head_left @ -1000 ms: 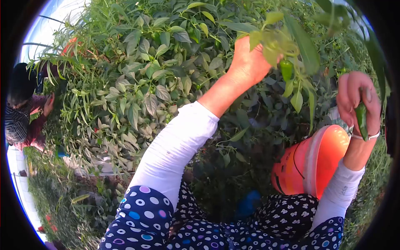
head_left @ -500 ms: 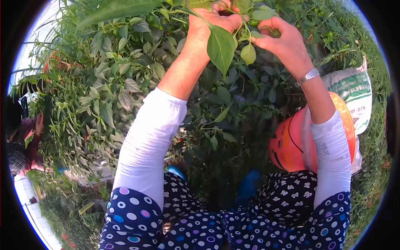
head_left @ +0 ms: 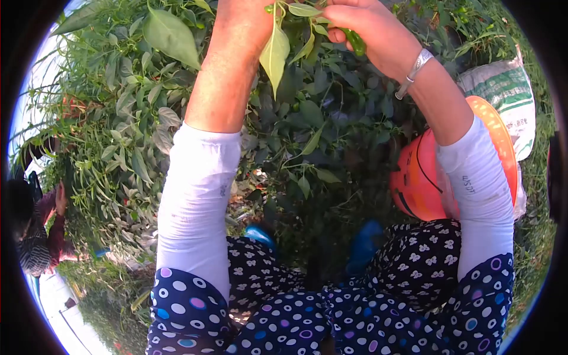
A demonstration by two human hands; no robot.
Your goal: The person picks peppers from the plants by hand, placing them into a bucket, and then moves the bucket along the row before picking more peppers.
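At the top edge, my left hand (head_left: 251, 18) is partly cut off by the frame, beside a leafy pepper stem; its fingers are out of sight. My right hand (head_left: 378, 35), with a silver bracelet (head_left: 415, 74) at the wrist, has its fingers curled round a green pepper (head_left: 355, 42), whose lower end shows below the fingers. Pale green leaves (head_left: 275, 58) hang between the two hands.
An orange-pink bucket (head_left: 417, 177) stands at the right, partly behind my right forearm. Behind it lies a white and green sack (head_left: 503, 97). Dense pepper plants (head_left: 136, 118) fill the left and middle. Another person (head_left: 44, 242) is at the far left edge.
Both hands have moved up in the view, the left one partly out of it. A darker green pepper now shows in my right hand, and the pale pepper that hung between the hands is no longer visible.
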